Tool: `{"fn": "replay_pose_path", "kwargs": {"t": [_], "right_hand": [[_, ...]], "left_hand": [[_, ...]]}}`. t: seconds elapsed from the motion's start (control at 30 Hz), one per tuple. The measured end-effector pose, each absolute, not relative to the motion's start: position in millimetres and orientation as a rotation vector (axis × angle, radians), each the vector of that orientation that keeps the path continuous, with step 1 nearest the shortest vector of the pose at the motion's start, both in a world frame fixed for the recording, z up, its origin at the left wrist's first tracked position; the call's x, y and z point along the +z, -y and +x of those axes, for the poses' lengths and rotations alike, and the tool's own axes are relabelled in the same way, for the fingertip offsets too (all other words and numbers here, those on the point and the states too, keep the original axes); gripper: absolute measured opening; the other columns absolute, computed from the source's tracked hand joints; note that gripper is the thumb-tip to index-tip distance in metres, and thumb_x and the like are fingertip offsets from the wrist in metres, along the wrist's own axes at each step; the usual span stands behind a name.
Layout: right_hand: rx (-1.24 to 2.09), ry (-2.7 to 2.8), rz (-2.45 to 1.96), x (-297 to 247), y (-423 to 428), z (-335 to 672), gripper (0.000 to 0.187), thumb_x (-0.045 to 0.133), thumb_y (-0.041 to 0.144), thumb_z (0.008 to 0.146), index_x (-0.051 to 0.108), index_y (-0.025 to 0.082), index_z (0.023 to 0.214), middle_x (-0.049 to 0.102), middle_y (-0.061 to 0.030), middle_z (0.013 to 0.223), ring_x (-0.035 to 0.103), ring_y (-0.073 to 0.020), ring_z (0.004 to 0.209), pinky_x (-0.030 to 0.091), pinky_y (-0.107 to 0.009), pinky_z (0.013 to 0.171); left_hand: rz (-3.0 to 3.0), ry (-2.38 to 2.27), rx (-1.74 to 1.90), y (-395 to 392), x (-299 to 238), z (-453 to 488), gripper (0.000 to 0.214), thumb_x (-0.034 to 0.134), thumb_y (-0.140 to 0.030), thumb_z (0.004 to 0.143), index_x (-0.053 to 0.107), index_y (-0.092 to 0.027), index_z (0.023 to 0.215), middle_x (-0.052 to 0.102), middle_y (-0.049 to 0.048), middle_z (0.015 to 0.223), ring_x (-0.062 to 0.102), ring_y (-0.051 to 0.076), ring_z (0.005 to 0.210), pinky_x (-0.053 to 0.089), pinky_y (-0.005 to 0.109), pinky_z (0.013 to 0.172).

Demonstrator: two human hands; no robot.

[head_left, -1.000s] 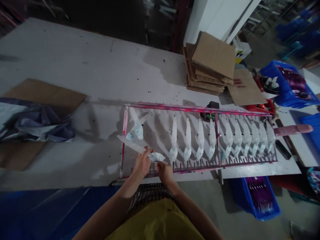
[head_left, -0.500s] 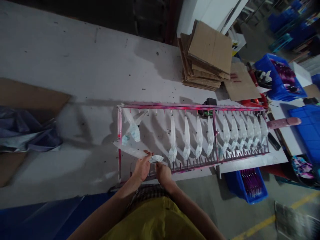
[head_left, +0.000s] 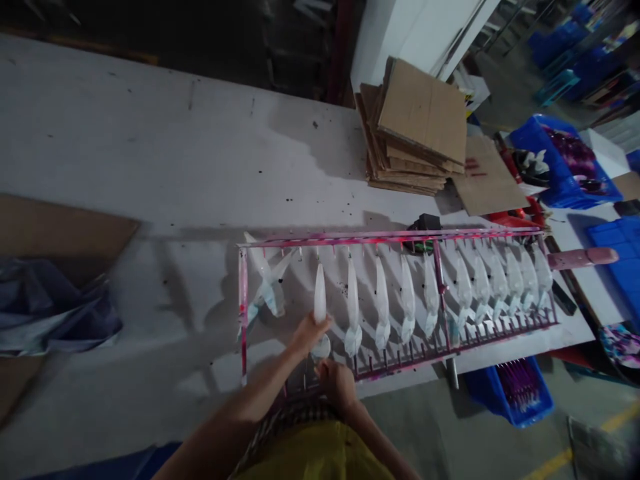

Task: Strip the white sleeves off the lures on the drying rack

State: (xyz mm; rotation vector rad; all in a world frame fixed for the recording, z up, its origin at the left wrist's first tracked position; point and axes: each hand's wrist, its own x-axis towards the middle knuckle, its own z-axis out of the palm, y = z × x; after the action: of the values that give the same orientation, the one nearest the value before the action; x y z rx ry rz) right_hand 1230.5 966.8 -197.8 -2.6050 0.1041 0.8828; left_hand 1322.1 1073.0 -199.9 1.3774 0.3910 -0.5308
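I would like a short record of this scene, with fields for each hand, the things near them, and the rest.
left hand: holds a white tapered piece upright
right hand: at that piece's lower end
near: similar white pieces on a pink-stained metal rack
rest: grey table, cardboard stack, blue crate

Rack [head_left: 390, 235]: metal bars, rough with patchy glossy pink paint. White pieces [head_left: 353, 297]: smooth, faint sheen, material unclear. Stacked cardboard [head_left: 423, 110]: matt, corrugated paper. Table top [head_left: 150, 153]: matt grey, paint-flecked.
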Motion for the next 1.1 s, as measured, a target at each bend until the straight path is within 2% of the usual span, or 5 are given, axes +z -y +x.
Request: {"fn": "replay_pose_path", "kwargs": {"t": [0.37, 0.77, 0.93, 1.03, 1.1], "right_hand": [[0.775, -0.213, -2.530, -214.4, -964.0, 1230.5, 0.028, 0.049, 0.017, 0.091, 0.068, 0.019, 0.070, 0.072, -0.0049, 0.071, 0.066, -0.0146, 0.067, 0.030, -0.023, 0.053], [0.707, -0.078, -2.601, -220.3, -962.2, 1229.1, 0.025, 0.050, 0.019, 0.093, 0.069, 0.020, 0.076, 0.074, -0.0049, 0.075, 0.069, -0.0164, 0.070, 0.036, -0.022, 0.056], [0.631, 0.021, -2.604, -222.2, -961.7, 1227.4, 0.024, 0.050, 0.019, 0.094, 0.069, 0.019, 0.079, 0.074, -0.0057, 0.075, 0.070, -0.0170, 0.070, 0.039, -0.021, 0.056], [0.582, 0.039, -2.595, -225.3, -960.5, 1225.5, 0.021, 0.052, 0.019, 0.093, 0.070, 0.018, 0.081, 0.074, -0.0074, 0.076, 0.070, -0.0189, 0.072, 0.041, -0.021, 0.058], [0.541, 0.055, -2.554, -227.3, -958.4, 1222.2, 0.023, 0.050, 0.019, 0.092, 0.069, 0.018, 0.081, 0.073, -0.0080, 0.076, 0.070, -0.0195, 0.072, 0.043, -0.022, 0.060]], "left_hand": [[1.480, -0.452, -0.495, -1074.4, -214.9, 1336.8, 0.027, 0.062, -0.045, 0.063, 0.055, -0.019, 0.068, 0.050, -0.0019, 0.056, 0.045, 0.013, 0.055, 0.036, 0.025, 0.054], [1.861, -0.275, -0.551, -1078.5, -205.7, 1348.2, 0.019, 0.054, -0.030, 0.072, 0.050, -0.019, 0.058, 0.047, -0.0020, 0.050, 0.045, 0.012, 0.050, 0.030, 0.025, 0.050], [1.964, -0.203, -0.623, -1078.6, -199.7, 1351.5, 0.024, 0.053, -0.031, 0.075, 0.050, -0.019, 0.054, 0.048, -0.0009, 0.048, 0.049, 0.014, 0.049, 0.031, 0.025, 0.049], [1.973, -0.109, -0.649, -1092.9, -188.3, 1356.5, 0.025, 0.059, -0.039, 0.075, 0.057, -0.018, 0.062, 0.055, 0.0005, 0.054, 0.055, 0.016, 0.053, 0.038, 0.026, 0.053], [2.105, -0.093, -0.472, -1111.2, -174.7, 1365.1, 0.027, 0.061, -0.044, 0.076, 0.062, -0.017, 0.077, 0.063, 0.0045, 0.067, 0.061, 0.021, 0.066, 0.044, 0.030, 0.064]]}}
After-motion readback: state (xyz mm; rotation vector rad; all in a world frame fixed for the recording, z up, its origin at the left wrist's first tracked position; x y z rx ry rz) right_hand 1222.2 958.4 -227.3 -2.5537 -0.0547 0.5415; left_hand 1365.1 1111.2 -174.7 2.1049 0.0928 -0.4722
